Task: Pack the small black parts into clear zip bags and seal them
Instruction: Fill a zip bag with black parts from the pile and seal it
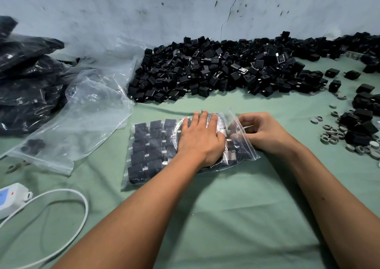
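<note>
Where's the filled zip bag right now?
In the head view, the filled bag lies centre on the green cloth, below the loose pile, under the flat left hand, its mouth pinched by the right hand.

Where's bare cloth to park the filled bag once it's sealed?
Bare green cloth near the person, between the forearms and right of the white cable. A thinner strip lies between the filled bag and the black parts pile. Crowded: empty bags left, grey rings right.
</note>
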`<action>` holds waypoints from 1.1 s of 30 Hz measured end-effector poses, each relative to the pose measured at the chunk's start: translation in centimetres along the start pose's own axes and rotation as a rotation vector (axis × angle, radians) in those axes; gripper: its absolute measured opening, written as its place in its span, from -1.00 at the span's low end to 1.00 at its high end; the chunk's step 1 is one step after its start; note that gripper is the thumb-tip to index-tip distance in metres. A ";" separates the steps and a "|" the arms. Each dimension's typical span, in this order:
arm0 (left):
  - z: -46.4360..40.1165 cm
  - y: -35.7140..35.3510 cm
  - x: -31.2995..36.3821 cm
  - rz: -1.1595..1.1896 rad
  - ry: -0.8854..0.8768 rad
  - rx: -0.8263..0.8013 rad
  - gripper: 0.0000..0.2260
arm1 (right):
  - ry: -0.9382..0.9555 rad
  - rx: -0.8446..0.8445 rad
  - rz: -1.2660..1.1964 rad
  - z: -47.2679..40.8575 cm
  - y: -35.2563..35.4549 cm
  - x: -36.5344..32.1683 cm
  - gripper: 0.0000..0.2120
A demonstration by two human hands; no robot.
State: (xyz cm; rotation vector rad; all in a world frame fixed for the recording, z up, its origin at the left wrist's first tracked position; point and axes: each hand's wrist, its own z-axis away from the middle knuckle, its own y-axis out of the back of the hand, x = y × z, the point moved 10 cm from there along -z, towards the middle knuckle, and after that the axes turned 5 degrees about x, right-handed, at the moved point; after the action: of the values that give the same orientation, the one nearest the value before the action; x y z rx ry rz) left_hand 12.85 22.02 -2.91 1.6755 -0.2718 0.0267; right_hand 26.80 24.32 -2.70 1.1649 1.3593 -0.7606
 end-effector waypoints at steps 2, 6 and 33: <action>-0.1 -0.1 0.0 -0.002 0.001 -0.008 -0.44 | 0.012 -0.022 -0.004 0.0 -0.2 -0.1 -0.82; -0.1 -0.3 0.0 -0.025 -0.002 -0.044 -0.44 | -0.057 -0.035 0.004 0.1 0.0 0.5 -0.86; -0.5 -1.1 1.0 -0.036 0.097 0.000 -0.30 | -0.154 0.010 0.038 -0.4 1.8 2.1 -0.85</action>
State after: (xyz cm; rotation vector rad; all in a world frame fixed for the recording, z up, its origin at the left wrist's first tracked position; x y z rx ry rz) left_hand 14.10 22.48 -3.74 1.6735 -0.1683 0.0805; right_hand 28.59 25.63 -4.36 1.1138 1.2040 -0.8136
